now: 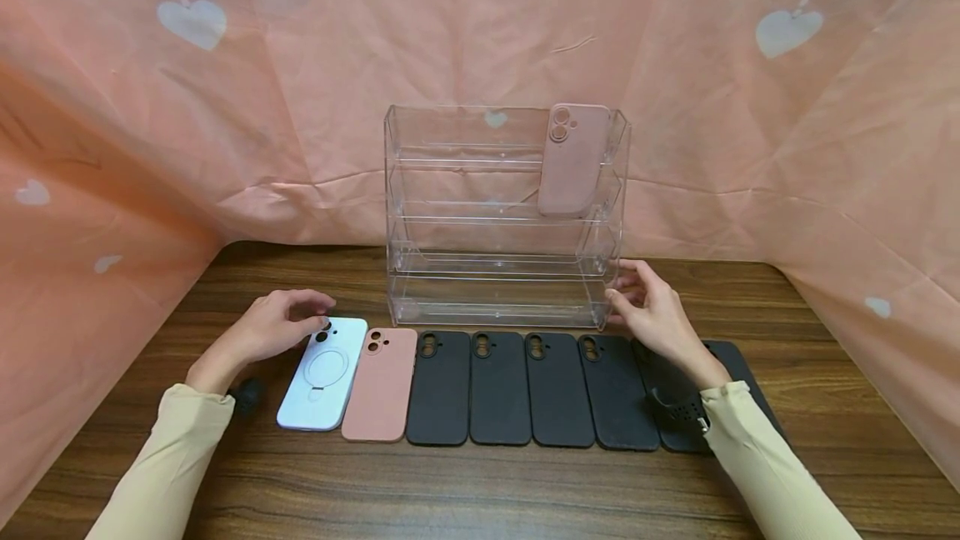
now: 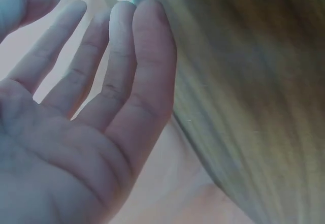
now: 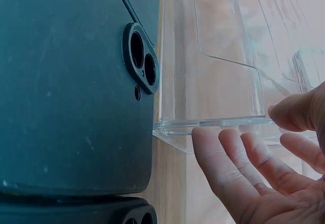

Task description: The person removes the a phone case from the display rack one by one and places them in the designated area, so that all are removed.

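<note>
My left hand [image 1: 273, 323] is over the top left corner of a white phone case [image 1: 318, 382] with a ring on its back, thumb near its camera holes. Its fingers are spread and slightly bent in the left wrist view, holding nothing. My right hand [image 1: 652, 307] is at the lower right side of a clear acrylic tiered display stand [image 1: 495, 265]. In the right wrist view its extended fingertips [image 3: 203, 135] touch the side panel, the thumb close to the panel's edge. A pink phone case [image 1: 576, 165] leans in the stand's top tier at the right.
In front of the stand lie a pink phone case [image 1: 380, 386] and several black phone cases [image 1: 500, 390] in a row. My right forearm partly covers the rightmost ones. Pink cloth [image 1: 480, 23] with white hearts encloses the wooden table [image 1: 450, 494] at the back and sides.
</note>
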A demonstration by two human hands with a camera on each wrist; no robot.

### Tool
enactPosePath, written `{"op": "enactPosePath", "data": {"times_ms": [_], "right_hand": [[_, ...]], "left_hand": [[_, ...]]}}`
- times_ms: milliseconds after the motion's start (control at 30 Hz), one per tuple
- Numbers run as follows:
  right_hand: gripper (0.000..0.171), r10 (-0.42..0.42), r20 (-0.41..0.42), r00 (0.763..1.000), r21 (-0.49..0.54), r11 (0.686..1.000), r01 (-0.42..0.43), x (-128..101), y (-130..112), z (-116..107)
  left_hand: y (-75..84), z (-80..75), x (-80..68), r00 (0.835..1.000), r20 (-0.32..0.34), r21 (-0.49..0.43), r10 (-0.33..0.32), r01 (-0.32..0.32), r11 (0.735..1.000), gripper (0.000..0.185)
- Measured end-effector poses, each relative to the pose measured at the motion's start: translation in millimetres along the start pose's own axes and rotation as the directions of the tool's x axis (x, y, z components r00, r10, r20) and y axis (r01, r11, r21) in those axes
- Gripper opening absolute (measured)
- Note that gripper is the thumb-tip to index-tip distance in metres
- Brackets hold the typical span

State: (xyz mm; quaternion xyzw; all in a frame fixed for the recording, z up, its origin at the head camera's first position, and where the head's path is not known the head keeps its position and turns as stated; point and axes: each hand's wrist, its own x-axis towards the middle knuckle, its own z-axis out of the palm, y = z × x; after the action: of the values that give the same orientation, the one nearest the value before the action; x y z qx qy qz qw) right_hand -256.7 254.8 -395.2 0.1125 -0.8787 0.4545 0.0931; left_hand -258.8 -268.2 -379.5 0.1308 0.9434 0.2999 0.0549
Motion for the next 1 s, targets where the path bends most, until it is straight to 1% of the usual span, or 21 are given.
{"op": "enactPosePath", "data": {"times_ms": [67, 167, 333, 467, 567, 667, 800, 933, 1000], "right_hand": [[0.044, 0.001, -0.001, 1.000, -0.006, 1.000, -0.001, 0.0, 0.4, 0.2], [0.044, 0.000, -0.003, 1.000, -0.009, 1.000, 0.000, 0.6, 1.1, 0.7], [0.044, 0.004, -0.005, 1.000, 0.000, 1.000, -0.004, 1.2, 1.9, 1.2], [0.045, 0.009, -0.012, 1.000, 0.006, 1.000, -0.009, 1.0, 0.8, 1.4], [0.047, 0.010, -0.011, 1.000, 0.010, 1.000, -0.010, 0.0, -0.6, 0.8], [0.047, 0.011, -0.011, 1.000, 0.011, 1.000, -0.011, -0.9, -2.0, 0.0], [0.045, 0.009, -0.010, 1.000, 0.018, 1.000, -0.009, -0.6, -2.2, -0.2], [0.044, 0.006, -0.012, 1.000, 0.017, 1.000, -0.006, 0.1, -0.6, 0.6], [0.044, 0.006, -0.015, 1.000, 0.013, 1.000, -0.005, -0.2, -0.3, 1.5]], "left_hand": [[4.7, -1.2, 1.1, 0.999, -0.031, 0.033, 0.029, -0.028, 0.999, 0.033], [13.9, -2.6, 2.7, 0.996, -0.065, 0.031, 0.056, -0.054, 0.998, 0.032], [34.1, -3.2, 7.5, 0.990, -0.117, -0.033, 0.076, -0.080, 0.996, 0.031], [50.8, -2.9, 11.2, 0.981, -0.163, -0.078, 0.109, -0.122, 0.989, 0.028], [63.0, -2.3, 13.0, 0.975, -0.177, -0.141, 0.131, -0.157, 0.977, 0.028], [73.9, -1.6, 16.0, 0.974, -0.178, -0.207, 0.143, -0.179, 0.962, 0.030], [84.7, -0.7, 21.3, 0.967, -0.190, -0.257, 0.168, -0.214, 0.942, 0.031], [94.8, 3.7, 26.7, 0.964, -0.196, -0.313, 0.181, -0.237, 0.920, 0.029], [100.1, 6.5, 29.2, 0.961, -0.203, -0.324, 0.189, -0.248, 0.913, 0.028]]}}
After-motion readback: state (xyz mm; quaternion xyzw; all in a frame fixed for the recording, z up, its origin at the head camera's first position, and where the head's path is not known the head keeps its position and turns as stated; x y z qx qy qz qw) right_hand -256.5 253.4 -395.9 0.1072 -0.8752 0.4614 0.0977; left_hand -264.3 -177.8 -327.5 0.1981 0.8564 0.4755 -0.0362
